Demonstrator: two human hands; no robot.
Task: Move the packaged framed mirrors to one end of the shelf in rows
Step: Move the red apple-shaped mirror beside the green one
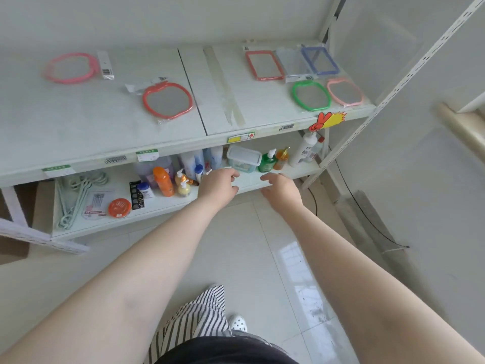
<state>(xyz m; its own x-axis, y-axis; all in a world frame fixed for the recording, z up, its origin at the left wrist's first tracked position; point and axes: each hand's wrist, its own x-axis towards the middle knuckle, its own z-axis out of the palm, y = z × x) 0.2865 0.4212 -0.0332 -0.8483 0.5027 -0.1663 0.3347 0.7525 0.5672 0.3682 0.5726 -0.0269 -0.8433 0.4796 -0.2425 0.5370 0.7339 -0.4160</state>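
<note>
Several packaged framed mirrors lie flat on the white upper shelf. At its right end a red rectangular mirror and a blue rectangular mirror form a back row. In front of them lie a green round mirror and a pale pink round mirror. An orange-red round mirror lies mid-shelf, and a pink round mirror sits far left. My left hand and my right hand hover empty, fingers apart, below the shelf's front edge, touching no mirror.
The lower shelf holds bottles, a lidded plastic box, an orange tin and pale green hangers. A perforated white upright stands at the right end. A black cable runs along the tiled floor.
</note>
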